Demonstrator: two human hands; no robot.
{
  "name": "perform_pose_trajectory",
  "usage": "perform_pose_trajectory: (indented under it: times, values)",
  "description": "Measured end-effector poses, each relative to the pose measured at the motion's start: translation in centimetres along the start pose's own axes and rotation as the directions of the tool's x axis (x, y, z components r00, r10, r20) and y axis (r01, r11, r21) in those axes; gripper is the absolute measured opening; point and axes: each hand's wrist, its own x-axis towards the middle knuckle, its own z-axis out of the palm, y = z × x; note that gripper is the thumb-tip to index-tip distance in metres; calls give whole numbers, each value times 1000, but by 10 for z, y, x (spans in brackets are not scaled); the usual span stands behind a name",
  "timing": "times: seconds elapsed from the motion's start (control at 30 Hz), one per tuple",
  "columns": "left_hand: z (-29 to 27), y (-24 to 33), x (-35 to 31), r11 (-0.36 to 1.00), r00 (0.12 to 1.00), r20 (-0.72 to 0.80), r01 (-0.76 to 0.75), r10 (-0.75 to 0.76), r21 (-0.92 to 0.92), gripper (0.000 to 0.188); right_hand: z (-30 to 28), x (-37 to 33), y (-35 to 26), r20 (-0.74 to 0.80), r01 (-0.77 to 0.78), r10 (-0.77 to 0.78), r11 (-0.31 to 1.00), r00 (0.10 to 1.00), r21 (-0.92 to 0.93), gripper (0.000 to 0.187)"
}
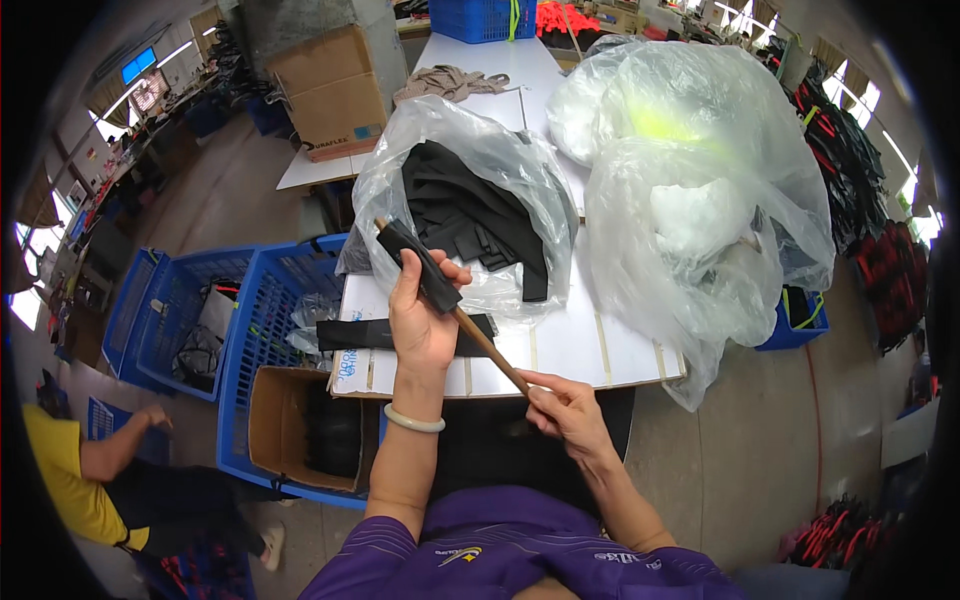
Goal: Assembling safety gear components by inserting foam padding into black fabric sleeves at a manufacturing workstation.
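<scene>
A slim brown wooden stick [490,350] slants between my hands above the table's front edge. My left hand [424,320] is closed round a black fabric sleeve [418,268] that sits over the stick's upper part, with the stick's tip poking out beyond it. Lower down, my right hand [562,408] pinches the stick's near end. Beneath my left wrist a flat black fabric strip [350,335] lies across the table edge. Just beyond my hands, an opened clear plastic bag [375,200] holds a heap of black fabric pieces [460,195].
Big clear plastic bags [690,190] bulge over the table's right side. Blue crates [265,300] and an open cardboard box [275,430] stand at the left. A taller cardboard box [325,85] is behind them. A person in yellow [65,470] is at lower left.
</scene>
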Motion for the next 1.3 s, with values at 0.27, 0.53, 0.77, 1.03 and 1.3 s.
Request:
perform_pose_trajectory:
  times: [0.27,0.53,0.77,1.03,1.3]
  values:
    - [-67,-3,4,976,958,-268,-44,103,215,33,-51,10,-36,-198,113,-62,960,978,255,34]
    - [-16,-27,11,980,971,141,187,-195,67,49,-60,-4,-32,-74,41,-41,999,996,0,32]
    - [-19,-41,8,941,983,152,42,-98,337,20,-69,-10,-17,-91,-2,-4,997,996,-72,30]
    - [-32,-35,8,854,998,39,-57,43,516,15,-73,6,-7,-105,7,-20,992,994,-123,30]
    - [-54,33,42,763,903,-193,-192,383,617,13,-128,63,1,2,235,-528,374,849,-897,25]
